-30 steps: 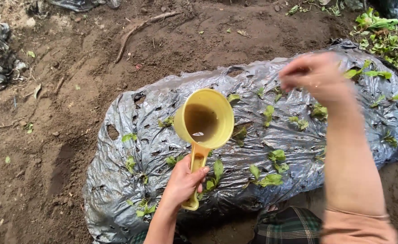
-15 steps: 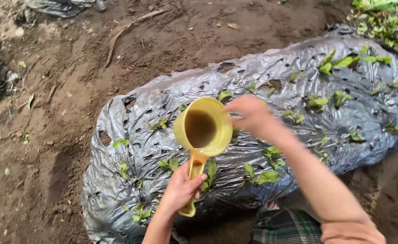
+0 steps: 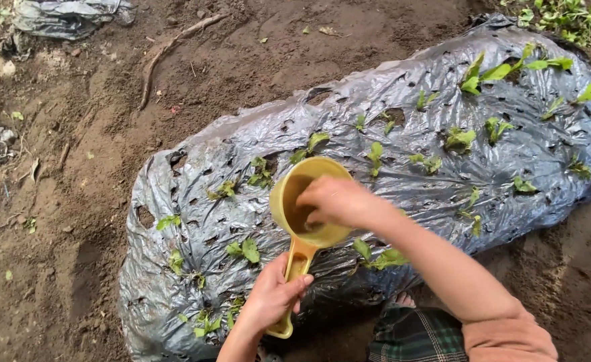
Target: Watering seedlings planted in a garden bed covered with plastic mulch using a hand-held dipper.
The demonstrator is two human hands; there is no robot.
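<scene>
No packages, labels, signs or screens show anywhere around the fingers in this garden-bed view.

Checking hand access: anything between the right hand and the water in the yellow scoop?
Nothing visible. The right hand is over the open mouth of the yellow scoop, fingers dipping inside toward the murky water. The left hand grips the scoop's handle below, clear of the opening.

Left hand closed in a grip; right hand reaches inward, fingers curled.
</scene>
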